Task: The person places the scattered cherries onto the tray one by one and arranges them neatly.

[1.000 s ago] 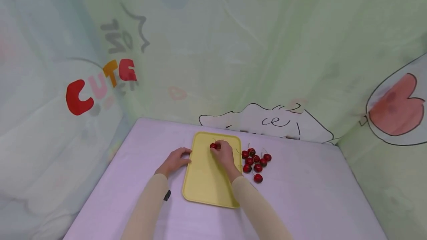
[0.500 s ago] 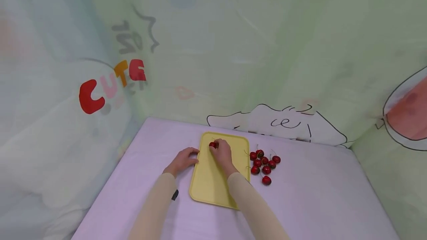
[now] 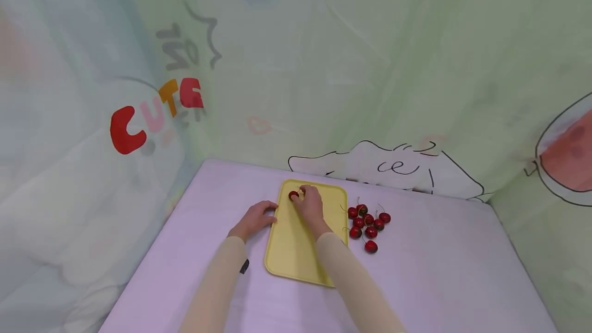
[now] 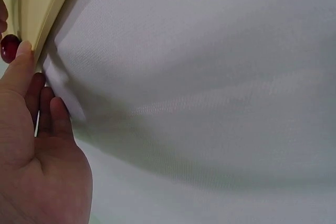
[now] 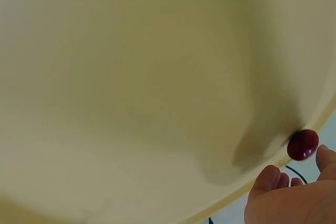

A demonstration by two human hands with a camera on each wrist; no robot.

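Observation:
A yellow tray (image 3: 300,256) lies on the table. My left hand (image 3: 255,218) touches its left edge, thumb and fingers spread apart along the rim. In the left wrist view, the thumb tip of my left hand (image 4: 37,145) overlaps the tray's rim (image 4: 55,6), with relaxed fingers beside it. Over the tray's far part is my right hand (image 3: 311,207), next to a dark red cherry (image 3: 293,196) with a stem. The right wrist view has the cherry (image 5: 303,145) close to the thumb of my right hand (image 5: 289,198), its fingers spread away from the fruit.
Several cherries (image 3: 358,222) with stems are grouped on the table (image 3: 430,266) just right of the tray. A patterned curtain (image 3: 324,66) hangs behind and on both sides. A small black object (image 3: 244,266) shows by my left sleeve.
My right fingers have spread from around the cherry, which now shows more fully near the tray's far left corner. My left hand has stayed at the tray's edge. The head view has shifted slightly.

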